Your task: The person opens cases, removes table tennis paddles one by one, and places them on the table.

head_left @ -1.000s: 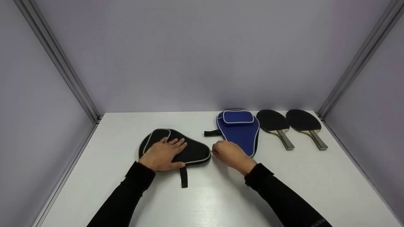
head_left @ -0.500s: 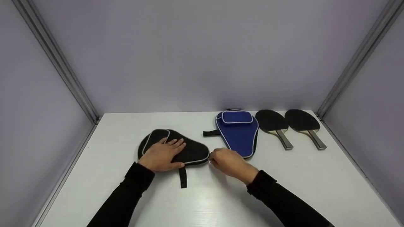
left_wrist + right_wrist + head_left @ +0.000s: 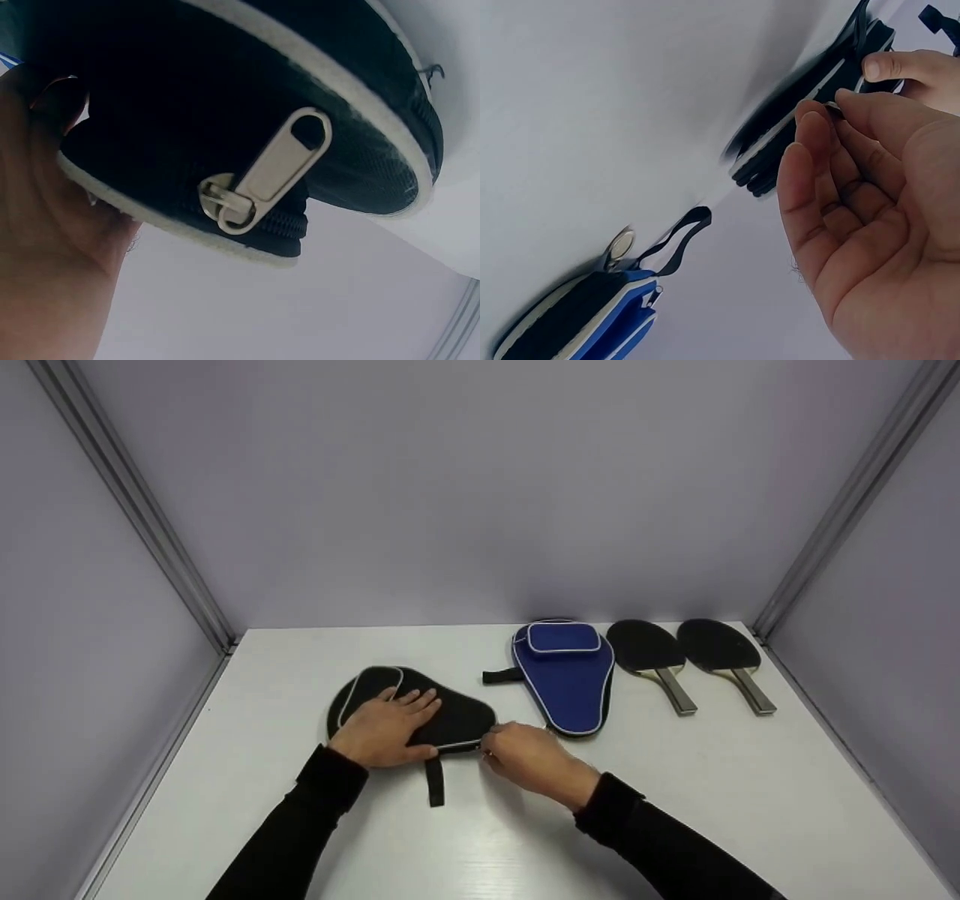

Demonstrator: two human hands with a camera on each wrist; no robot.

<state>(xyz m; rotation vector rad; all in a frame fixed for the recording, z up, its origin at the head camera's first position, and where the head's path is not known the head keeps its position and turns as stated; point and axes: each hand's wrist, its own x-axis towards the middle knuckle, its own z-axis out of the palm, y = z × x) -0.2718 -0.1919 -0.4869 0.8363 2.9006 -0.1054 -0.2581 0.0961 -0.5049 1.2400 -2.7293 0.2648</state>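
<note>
A black table tennis bat case (image 3: 461, 718) with white piping lies flat on the table, its narrow end to the right. My left hand (image 3: 382, 733) rests on its wide end with the fingers spread. At the near edge of the narrow end, my right hand (image 3: 534, 757) pinches a small zipper pull (image 3: 832, 109) between thumb and index finger, mostly hidden by the fingertips. Another metal zipper pull (image 3: 281, 169) hangs free on the case in the left wrist view. A black strap (image 3: 435, 782) sticks out toward me from under the case.
Behind my right hand lies a blue bat case (image 3: 568, 686) with a black strap (image 3: 502, 676) at its left. Two black table tennis bats (image 3: 646, 646) (image 3: 720, 646) lie side by side at the back right. Grey walls (image 3: 480, 495) enclose the white table (image 3: 300, 649).
My right hand has moved around the narrow tip of the black case, toward me and a little left along its edge. The left hand stays in place.
</note>
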